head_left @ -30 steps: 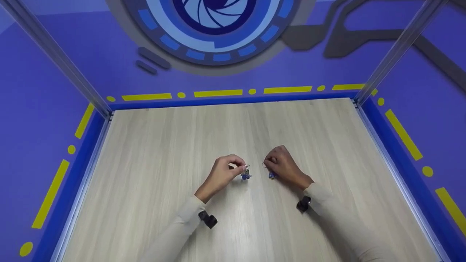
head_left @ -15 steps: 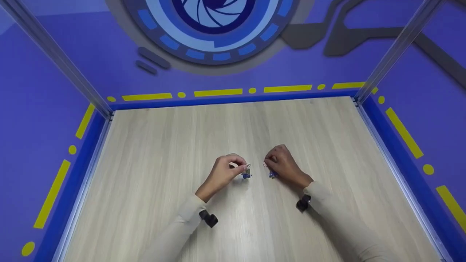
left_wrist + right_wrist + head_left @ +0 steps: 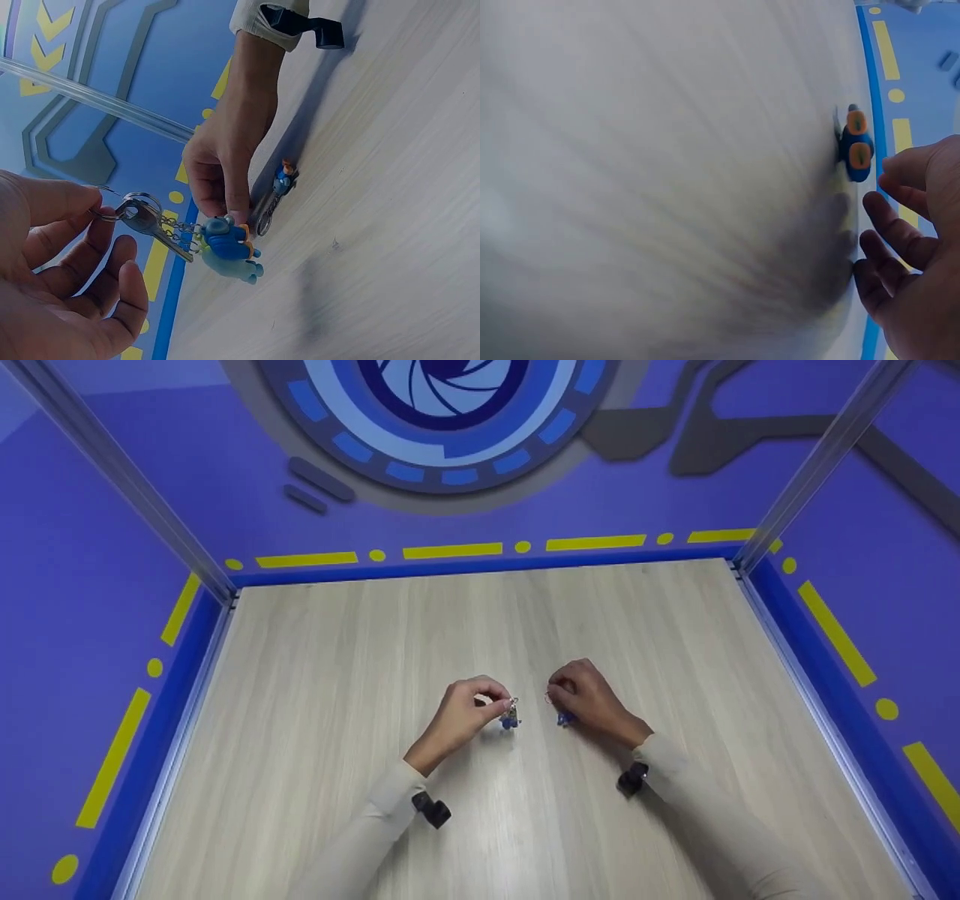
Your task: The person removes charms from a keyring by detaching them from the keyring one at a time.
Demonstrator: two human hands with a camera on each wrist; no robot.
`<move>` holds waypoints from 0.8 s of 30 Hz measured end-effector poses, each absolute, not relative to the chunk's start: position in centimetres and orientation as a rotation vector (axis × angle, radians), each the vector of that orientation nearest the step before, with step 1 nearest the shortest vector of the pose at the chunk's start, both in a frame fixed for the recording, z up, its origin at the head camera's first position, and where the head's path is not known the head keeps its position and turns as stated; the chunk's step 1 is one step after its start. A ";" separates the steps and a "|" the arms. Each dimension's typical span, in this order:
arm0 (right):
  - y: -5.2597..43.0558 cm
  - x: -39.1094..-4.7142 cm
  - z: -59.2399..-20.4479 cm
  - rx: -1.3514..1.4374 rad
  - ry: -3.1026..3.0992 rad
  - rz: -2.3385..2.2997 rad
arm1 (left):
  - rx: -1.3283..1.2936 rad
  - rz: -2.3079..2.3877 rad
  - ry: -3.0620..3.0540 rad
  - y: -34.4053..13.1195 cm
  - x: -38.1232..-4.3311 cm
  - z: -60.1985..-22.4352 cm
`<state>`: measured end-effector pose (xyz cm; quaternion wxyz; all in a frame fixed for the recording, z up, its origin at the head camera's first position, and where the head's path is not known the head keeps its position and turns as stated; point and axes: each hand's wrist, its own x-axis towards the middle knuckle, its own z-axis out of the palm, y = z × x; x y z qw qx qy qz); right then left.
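My left hand [image 3: 461, 716] pinches a metal key ring [image 3: 109, 214] between thumb and index fingertips. From it hang a silver key [image 3: 146, 221], short chains, a blue figurine charm [image 3: 225, 236] with orange bands and a pale green figurine charm [image 3: 217, 266]. Below my right hand [image 3: 592, 701], a figurine keychain [image 3: 283, 176], blue with orange, lies on the table with its own metal ring. My right thumb and fingertips come together beside that ring, apart from it in the left wrist view; the other fingers curl loosely. No held thing shows in the right wrist view.
The wood-grain tabletop [image 3: 337, 660] lies under both hands. Blue-purple panels [image 3: 187, 472] with yellow markings enclose the back and sides, with metal posts [image 3: 810, 487] at the corners. Small black devices [image 3: 431, 810] are worn at both wrists.
My right hand has shifted slightly right, its fingertips drawing a little off the ring of the lying keychain. My left hand keeps its pinch and barely moves.
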<state>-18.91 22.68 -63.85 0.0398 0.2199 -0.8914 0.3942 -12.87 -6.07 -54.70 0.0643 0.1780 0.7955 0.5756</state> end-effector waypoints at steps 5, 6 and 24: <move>22.5 -18.4 -63.2 0.718 -2.698 1.212 | 0.540 1.734 2.400 -5.9 -12.8 -54.6; 22.5 -18.3 -63.0 0.738 -2.682 1.216 | 0.538 1.732 2.398 -5.9 -12.8 -54.6; 21.0 -15.7 -59.5 0.957 -2.549 1.367 | 0.535 1.721 2.392 -5.7 -12.8 -54.7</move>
